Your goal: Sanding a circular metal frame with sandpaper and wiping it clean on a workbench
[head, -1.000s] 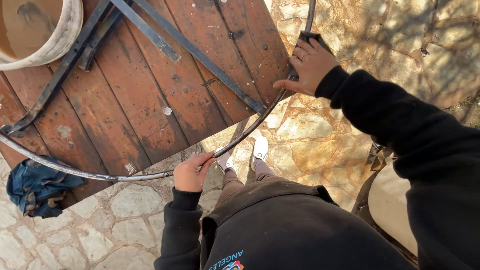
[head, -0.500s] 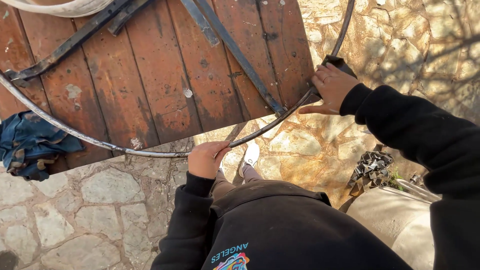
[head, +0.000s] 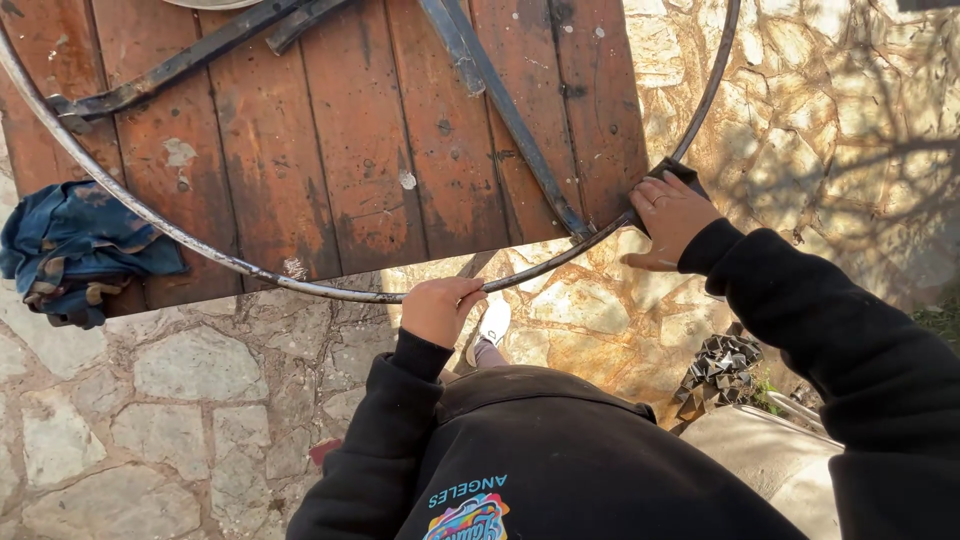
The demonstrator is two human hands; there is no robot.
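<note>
A large thin metal ring [head: 300, 285] with dark flat cross bars [head: 520, 130] lies over a worn red-brown wooden table [head: 340, 170]. My left hand [head: 440, 308] is closed around the ring's near rim, just past the table's front edge. My right hand [head: 668, 215] presses a small dark pad [head: 685, 175] against the rim at the table's right corner. Both arms wear black sleeves.
A crumpled blue cloth [head: 75, 250] lies at the table's left front corner. Below is a stone-paved floor [head: 180, 400], with my white shoe [head: 493, 322] showing. A folded metallic chain-like object [head: 720, 370] and a pale curved item [head: 760, 450] sit at lower right.
The view has shifted, so table and ring appear lower and more leftward. My right hand has slid along the rim toward the table's corner. My left hand keeps its hold.
</note>
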